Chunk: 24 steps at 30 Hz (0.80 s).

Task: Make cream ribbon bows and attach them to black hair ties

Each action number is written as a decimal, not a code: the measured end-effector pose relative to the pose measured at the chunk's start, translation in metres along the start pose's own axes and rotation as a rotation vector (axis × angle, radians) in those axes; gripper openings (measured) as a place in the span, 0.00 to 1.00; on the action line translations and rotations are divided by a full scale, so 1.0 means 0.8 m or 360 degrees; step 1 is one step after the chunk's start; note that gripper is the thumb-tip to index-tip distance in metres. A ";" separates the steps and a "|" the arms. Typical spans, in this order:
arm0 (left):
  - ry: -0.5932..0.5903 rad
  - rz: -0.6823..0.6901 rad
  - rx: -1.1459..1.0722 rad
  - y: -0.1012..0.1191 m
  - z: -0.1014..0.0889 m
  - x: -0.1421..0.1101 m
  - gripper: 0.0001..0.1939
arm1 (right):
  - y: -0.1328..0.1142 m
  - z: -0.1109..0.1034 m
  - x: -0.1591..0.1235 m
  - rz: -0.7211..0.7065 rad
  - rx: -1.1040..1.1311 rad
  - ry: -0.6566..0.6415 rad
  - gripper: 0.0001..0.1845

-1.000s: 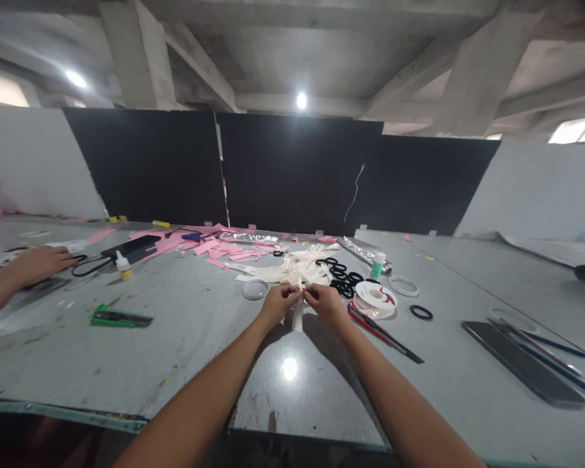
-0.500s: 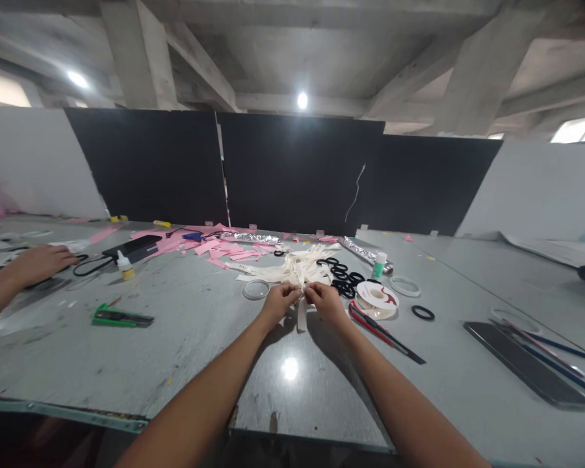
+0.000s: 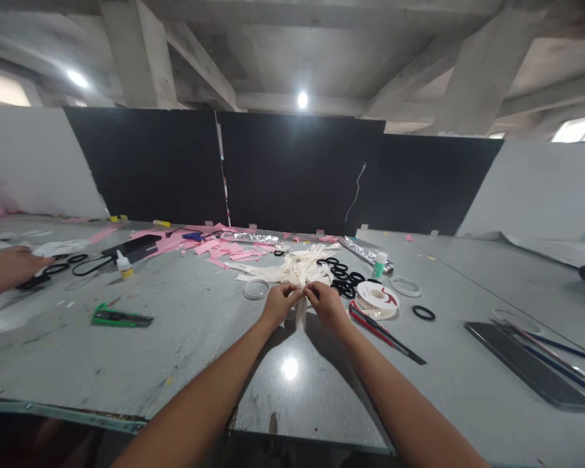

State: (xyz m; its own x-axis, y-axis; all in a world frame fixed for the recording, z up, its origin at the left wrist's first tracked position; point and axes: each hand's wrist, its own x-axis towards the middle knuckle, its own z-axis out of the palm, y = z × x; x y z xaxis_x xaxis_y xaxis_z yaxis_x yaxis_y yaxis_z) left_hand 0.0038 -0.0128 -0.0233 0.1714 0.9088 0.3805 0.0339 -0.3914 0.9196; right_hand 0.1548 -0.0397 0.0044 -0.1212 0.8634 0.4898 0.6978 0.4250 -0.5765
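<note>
My left hand (image 3: 279, 303) and my right hand (image 3: 324, 301) meet at the middle of the table, fingertips pinched close together. Between them they grip a cream ribbon (image 3: 301, 316), whose end hangs down toward me. Just behind lies a heap of cream ribbons (image 3: 306, 265). Right of the heap are several black rings (image 3: 344, 278). A white ribbon spool (image 3: 377, 296) stands beside my right hand, with a red and black utility knife (image 3: 385, 333) in front of it. Left of my left hand lies a clear ring, maybe a tape roll (image 3: 256, 290).
At the far left is another person's hand (image 3: 14, 266). A green cutter (image 3: 121, 316), a glue bottle (image 3: 125, 265) and pink strips (image 3: 224, 249) lie leftward. On the right are a glue stick (image 3: 379, 264), a single black ring (image 3: 423, 313) and a dark flat slab (image 3: 526, 364).
My hands stay nearly in place on the ribbon, and its hanging end has shifted slightly. The other person's hand has moved left, uncovering black rings.
</note>
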 end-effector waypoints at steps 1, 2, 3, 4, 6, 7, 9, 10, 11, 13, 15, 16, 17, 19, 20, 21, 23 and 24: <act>0.0011 0.0013 0.0016 0.001 0.000 0.000 0.15 | 0.000 0.000 0.000 -0.0017 -0.0029 -0.0005 0.10; 0.0026 0.0023 0.0035 0.002 0.000 -0.001 0.15 | 0.000 0.000 0.001 -0.0029 -0.0051 -0.0012 0.10; 0.0044 0.0029 0.0059 0.003 0.000 -0.001 0.14 | 0.000 0.001 0.001 -0.0038 -0.0064 -0.0018 0.10; 0.0066 0.0033 0.0086 0.003 0.000 -0.002 0.14 | -0.001 0.001 0.001 -0.0050 -0.0071 -0.0027 0.10; 0.0102 0.0038 0.0120 0.004 0.001 -0.002 0.13 | -0.001 0.003 0.000 -0.0070 -0.0072 -0.0031 0.10; 0.0116 0.0038 0.0120 0.004 0.001 -0.002 0.13 | -0.002 0.003 0.000 -0.0075 -0.0064 -0.0026 0.10; 0.0137 0.0033 0.0079 0.004 0.002 -0.001 0.12 | -0.002 0.004 0.000 -0.0051 -0.0011 -0.0009 0.10; 0.0138 0.0028 0.0041 0.003 0.002 -0.001 0.11 | -0.002 0.004 0.000 -0.0024 0.0038 -0.0002 0.10; 0.0135 0.0019 0.0003 0.003 0.002 0.000 0.11 | -0.002 0.004 0.000 0.0003 0.0097 0.0005 0.11; 0.0121 0.0010 -0.0042 0.003 0.002 0.000 0.11 | -0.002 0.004 0.000 0.0038 0.0209 0.0011 0.12; 0.0099 0.0008 -0.0046 0.002 0.002 0.001 0.11 | -0.001 0.004 0.000 0.0043 0.0264 0.0016 0.12; 0.0091 0.0010 -0.0034 0.001 0.001 0.001 0.12 | -0.001 0.003 0.000 0.0043 0.0267 0.0017 0.13; 0.0084 0.0016 -0.0017 0.001 0.000 0.001 0.12 | -0.001 0.003 0.000 0.0044 0.0260 0.0015 0.13; 0.0080 0.0036 0.0013 0.001 -0.001 0.000 0.13 | 0.000 0.003 0.001 0.0049 0.0232 0.0022 0.13; 0.0082 0.0049 0.0028 0.002 -0.001 -0.001 0.14 | 0.000 0.003 0.001 0.0051 0.0213 0.0029 0.12; 0.0077 0.0062 0.0045 0.003 -0.002 -0.001 0.14 | 0.001 0.003 0.001 0.0051 0.0191 0.0034 0.12; 0.0065 0.0082 0.0072 0.005 -0.003 -0.002 0.15 | 0.001 0.003 0.001 0.0050 0.0154 0.0038 0.11; 0.0060 0.0087 0.0084 0.006 -0.003 -0.003 0.15 | 0.001 0.003 0.001 0.0048 0.0141 0.0035 0.11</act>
State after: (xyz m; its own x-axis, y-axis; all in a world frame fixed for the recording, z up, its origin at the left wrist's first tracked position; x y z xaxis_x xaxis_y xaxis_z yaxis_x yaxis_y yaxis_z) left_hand 0.0011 -0.0162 -0.0194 0.1373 0.8903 0.4341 0.0779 -0.4466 0.8913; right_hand 0.1537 -0.0379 0.0030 -0.0848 0.8703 0.4852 0.6355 0.4223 -0.6464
